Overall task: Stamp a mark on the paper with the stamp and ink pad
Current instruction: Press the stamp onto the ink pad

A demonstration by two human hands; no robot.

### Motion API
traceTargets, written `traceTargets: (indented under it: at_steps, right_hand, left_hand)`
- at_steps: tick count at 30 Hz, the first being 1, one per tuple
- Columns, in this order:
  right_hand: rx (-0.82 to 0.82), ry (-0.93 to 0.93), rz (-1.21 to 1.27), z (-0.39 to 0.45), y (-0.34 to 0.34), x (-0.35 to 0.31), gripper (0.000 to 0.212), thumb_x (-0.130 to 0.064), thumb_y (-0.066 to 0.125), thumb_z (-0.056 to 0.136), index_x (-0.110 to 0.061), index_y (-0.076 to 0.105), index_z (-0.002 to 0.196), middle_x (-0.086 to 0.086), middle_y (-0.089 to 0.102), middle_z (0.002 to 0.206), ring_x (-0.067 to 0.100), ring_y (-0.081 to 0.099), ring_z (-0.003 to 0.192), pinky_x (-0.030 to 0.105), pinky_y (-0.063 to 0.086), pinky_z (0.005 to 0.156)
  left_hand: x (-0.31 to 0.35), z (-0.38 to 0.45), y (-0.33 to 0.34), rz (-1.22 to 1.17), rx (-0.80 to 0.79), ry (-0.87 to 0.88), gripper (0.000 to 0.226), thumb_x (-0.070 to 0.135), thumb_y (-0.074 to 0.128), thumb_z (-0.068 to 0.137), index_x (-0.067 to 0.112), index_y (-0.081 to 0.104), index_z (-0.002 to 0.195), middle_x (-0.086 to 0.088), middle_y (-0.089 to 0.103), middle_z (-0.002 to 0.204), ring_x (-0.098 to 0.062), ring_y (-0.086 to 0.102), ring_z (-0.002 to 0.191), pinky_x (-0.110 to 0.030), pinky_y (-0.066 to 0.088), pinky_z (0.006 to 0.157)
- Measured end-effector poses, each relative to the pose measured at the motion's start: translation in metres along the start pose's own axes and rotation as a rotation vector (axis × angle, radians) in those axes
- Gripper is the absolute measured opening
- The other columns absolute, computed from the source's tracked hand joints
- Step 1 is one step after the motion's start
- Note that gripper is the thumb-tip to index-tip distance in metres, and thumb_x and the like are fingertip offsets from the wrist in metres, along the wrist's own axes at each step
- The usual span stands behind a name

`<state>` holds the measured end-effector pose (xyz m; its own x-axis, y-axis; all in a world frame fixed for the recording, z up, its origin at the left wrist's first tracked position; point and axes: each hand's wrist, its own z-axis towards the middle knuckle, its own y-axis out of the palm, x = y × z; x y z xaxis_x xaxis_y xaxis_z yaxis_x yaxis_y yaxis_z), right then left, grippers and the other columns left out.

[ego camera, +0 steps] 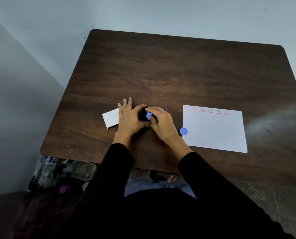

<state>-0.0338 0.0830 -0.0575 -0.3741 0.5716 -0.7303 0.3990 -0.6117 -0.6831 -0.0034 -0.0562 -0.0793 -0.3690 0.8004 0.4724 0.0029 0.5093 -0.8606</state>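
A small dark purple ink pad (143, 114) sits on the brown table (178, 69), near its front edge. My left hand (129, 118) rests against the pad's left side, thumb on its far edge and fingers spread. My right hand (161, 122) pinches a small blue stamp (149, 115) and holds it down on the pad. To the right lies a white paper (214, 130) with a row of several red smiley marks along its top edge. A blue round cap (183, 131) lies at the paper's left edge.
A white lid or card (111, 118) lies just left of my left hand. Bags and clutter (57, 173) sit on the floor under the table's left front corner. A wall runs behind and to the left of the table.
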Motion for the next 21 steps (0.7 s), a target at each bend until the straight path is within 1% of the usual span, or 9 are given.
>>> traceTargets:
  at_steps: [4, 10, 14, 17, 21]
  right_hand:
    - [0.006, -0.016, -0.025, -0.0001, 0.0008, 0.0013, 0.034, -0.006, 0.05, 0.092, -0.008, 0.057, 0.126, 0.013, 0.06, 0.126, 0.022, 0.054, 0.117, 0.032, 0.041, 0.103]
    - [0.012, -0.043, -0.047, 0.0033, 0.0006, 0.0042, 0.034, -0.004, 0.056, 0.088, -0.007, 0.061, 0.121, 0.014, 0.065, 0.118, 0.024, 0.059, 0.11, 0.033, 0.044, 0.101]
    - [0.051, -0.033, -0.028, 0.0049, 0.0025, 0.0038, 0.031, -0.005, 0.062, 0.083, -0.006, 0.066, 0.114, 0.015, 0.068, 0.108, 0.026, 0.06, 0.102, 0.033, 0.045, 0.093]
    - [0.071, 0.023, 0.004, 0.0079, 0.0028, 0.0025, 0.03, -0.008, 0.068, 0.079, -0.005, 0.068, 0.109, 0.016, 0.068, 0.102, 0.028, 0.06, 0.095, 0.034, 0.046, 0.087]
    - [0.05, 0.039, -0.017, 0.009, 0.0047, -0.0002, 0.031, -0.004, 0.065, 0.08, -0.006, 0.067, 0.111, 0.015, 0.068, 0.107, 0.027, 0.06, 0.1, 0.032, 0.044, 0.091]
  left_hand:
    - [-0.0006, 0.0007, 0.0012, -0.009, -0.001, 0.012, 0.076, 0.048, 0.076, 0.067, 0.033, 0.046, 0.135, -0.018, 0.009, 0.159, -0.031, -0.004, 0.148, -0.044, -0.01, 0.117]
    - [-0.0024, 0.0027, -0.0014, 0.0, -0.028, 0.025, 0.077, 0.049, 0.077, 0.065, 0.031, 0.046, 0.134, -0.018, 0.007, 0.159, -0.031, -0.006, 0.148, -0.044, -0.009, 0.117]
    - [-0.0007, 0.0052, -0.0039, -0.026, -0.044, 0.041, 0.074, 0.044, 0.079, 0.064, 0.027, 0.05, 0.13, -0.021, 0.009, 0.158, -0.032, -0.002, 0.148, -0.042, -0.003, 0.119]
    - [-0.0002, 0.0059, -0.004, -0.035, -0.05, 0.039, 0.072, 0.042, 0.08, 0.064, 0.026, 0.051, 0.128, -0.022, 0.01, 0.158, -0.033, 0.002, 0.148, -0.041, -0.002, 0.118]
    - [-0.0014, 0.0058, -0.0032, -0.01, -0.047, 0.038, 0.07, 0.042, 0.078, 0.066, 0.027, 0.051, 0.128, -0.022, 0.01, 0.158, -0.033, 0.002, 0.148, -0.042, -0.004, 0.118]
